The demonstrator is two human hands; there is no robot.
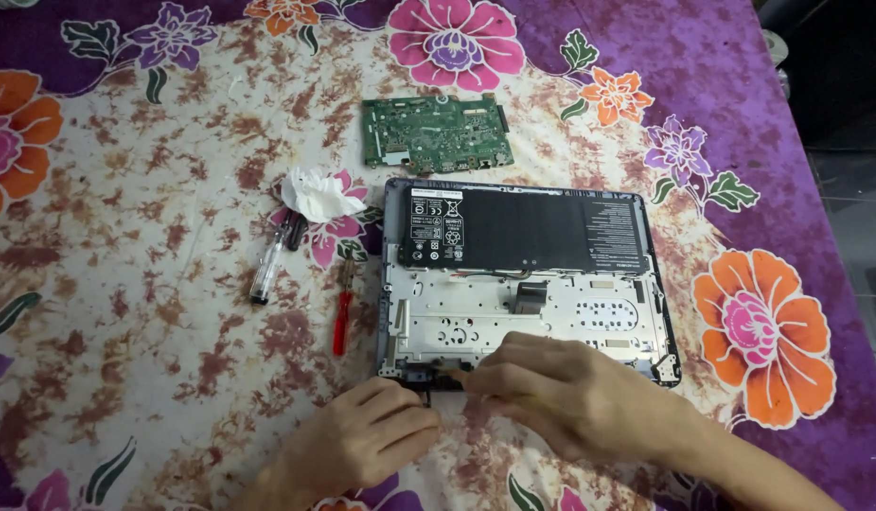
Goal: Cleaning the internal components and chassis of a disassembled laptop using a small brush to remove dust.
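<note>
Opened laptop base (551,312): laid on floral cloth (154,312), long axis left-right, black battery (523,230) at far edge. Near-left corner is pinched by curled left hand (367,440); right hand (561,388), closed, is pressed alongside.

Single head view, looking steeply down, close over opened laptop base (528,284) on floral cloth (154,312).

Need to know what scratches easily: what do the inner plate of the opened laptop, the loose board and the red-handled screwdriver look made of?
Inner plate: looks like stamped metal, dull silver, with punched holes. Loose board: green circuit laminate, matte, with soldered parts. Red-handled screwdriver: glossy handle, probably plastic; its shaft is too small to judge.
</note>
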